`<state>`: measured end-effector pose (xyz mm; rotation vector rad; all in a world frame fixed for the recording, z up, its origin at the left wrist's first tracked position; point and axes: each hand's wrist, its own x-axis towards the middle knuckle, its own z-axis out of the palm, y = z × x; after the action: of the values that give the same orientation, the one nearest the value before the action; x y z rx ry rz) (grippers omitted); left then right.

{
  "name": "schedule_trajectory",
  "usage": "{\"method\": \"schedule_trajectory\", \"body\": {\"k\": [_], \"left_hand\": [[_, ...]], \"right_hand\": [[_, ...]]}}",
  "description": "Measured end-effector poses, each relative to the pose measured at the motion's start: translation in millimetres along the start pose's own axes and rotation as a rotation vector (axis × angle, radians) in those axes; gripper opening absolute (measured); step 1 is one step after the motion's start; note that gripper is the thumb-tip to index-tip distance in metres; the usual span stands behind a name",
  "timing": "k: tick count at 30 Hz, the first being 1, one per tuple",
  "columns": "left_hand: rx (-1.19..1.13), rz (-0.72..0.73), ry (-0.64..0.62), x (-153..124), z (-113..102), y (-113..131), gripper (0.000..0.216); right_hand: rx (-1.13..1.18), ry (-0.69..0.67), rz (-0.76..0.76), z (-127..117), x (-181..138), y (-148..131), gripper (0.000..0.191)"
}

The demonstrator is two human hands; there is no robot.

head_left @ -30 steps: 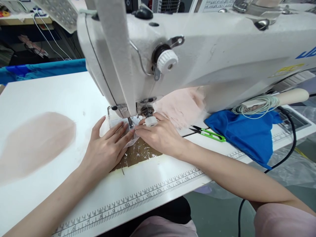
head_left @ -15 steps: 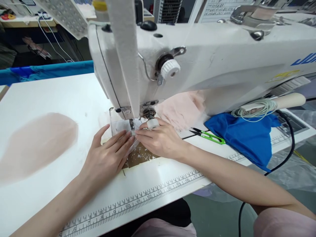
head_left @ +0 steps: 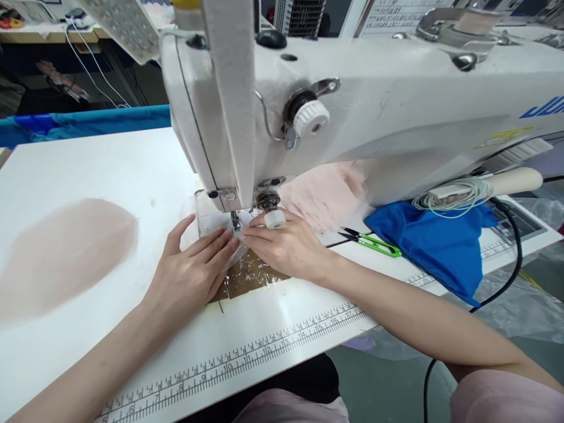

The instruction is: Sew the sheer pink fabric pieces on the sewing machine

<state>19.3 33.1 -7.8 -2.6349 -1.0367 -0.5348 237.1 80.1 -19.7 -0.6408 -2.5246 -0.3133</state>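
A white sewing machine (head_left: 374, 100) stands over the table, its presser foot (head_left: 235, 220) down near my fingertips. Thin, sheer whitish fabric (head_left: 238, 255) lies under the foot, partly covered by both hands. On the left of the foot, my left hand (head_left: 191, 267) rests flat on the fabric, thumb spread from the fingers. My right hand (head_left: 286, 244) is at the right of the foot with its fingers drawn together, pinching the fabric edge close to the needle. The fingertips are partly hidden behind a white knob (head_left: 275, 219) on the machine.
A pale pink sheer piece (head_left: 73, 252) lies on the left of the table. More pink fabric (head_left: 324, 194) is heaped beneath the machine arm. Green thread snips (head_left: 374, 244) and blue cloth (head_left: 434, 244) lie to the right. A printed ruler (head_left: 229, 367) runs along the front edge.
The view has shifted slightly, so the machine head appears a little farther right. Both hands keep nearly the same place beside the presser foot.
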Motion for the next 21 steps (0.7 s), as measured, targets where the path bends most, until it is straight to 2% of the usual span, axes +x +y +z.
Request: {"method": "schedule_trajectory", "body": {"k": [7,11,17,21], "left_hand": [[0.057,0.008,-0.004,-1.3,4.4,-4.0,0.033],[0.015,-0.014,0.01,-0.2,6.0,-5.4,0.033],[0.005,-0.03,0.011,2.2,6.2,-6.4,0.033],[0.0,-0.029,0.019,2.3,7.2,-7.7,0.032]], "right_hand": [[0.1,-0.069,0.081,-0.7,2.8,0.9,0.026],[0.137,-0.082,0.119,0.4,4.4,1.8,0.024],[0.055,-0.08,0.113,4.1,4.9,2.0,0.026],[-0.019,-0.031,0.064,4.9,4.9,2.5,0.025]]}}
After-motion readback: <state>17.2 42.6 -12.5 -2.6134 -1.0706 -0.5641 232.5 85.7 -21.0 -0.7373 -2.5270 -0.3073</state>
